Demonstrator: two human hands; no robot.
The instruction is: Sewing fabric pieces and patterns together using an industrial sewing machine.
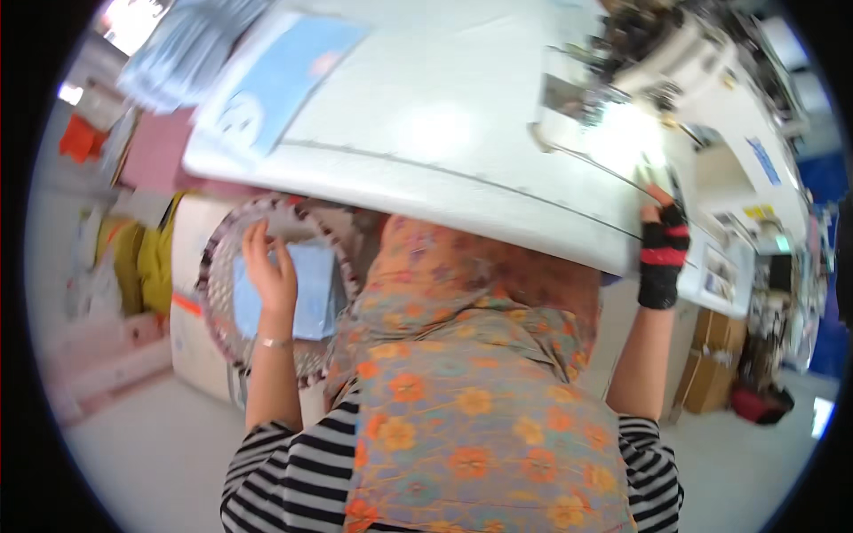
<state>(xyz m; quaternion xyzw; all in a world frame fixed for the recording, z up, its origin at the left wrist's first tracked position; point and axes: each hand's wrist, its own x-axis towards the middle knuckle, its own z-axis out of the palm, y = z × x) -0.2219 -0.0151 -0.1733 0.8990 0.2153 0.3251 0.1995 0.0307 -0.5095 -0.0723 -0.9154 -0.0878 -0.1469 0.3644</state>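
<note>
My left hand (269, 266) is raised over a round basket (206, 266) with a dark-and-white wrapped rim, its fingers apart and nothing visible in them. Folded light blue cloth (311, 289) lies inside the basket, beside and below that hand. My right hand (665, 244), in a black and red fingerless glove, is at the right end of the white table (418, 164), close to the sewing machine (711, 89). Its bare fingers look stretched out, though glare and blur veil the tips. No held thing shows there.
At the table's far left lie a blue printed cloth piece (289, 75) and a stack of light blue fabric (187, 53). A thin metal rod (586, 160) crosses the tabletop near the machine. Cardboard boxes (711, 364) stand at the right, yellow-green cloth (142, 258) at the left.
</note>
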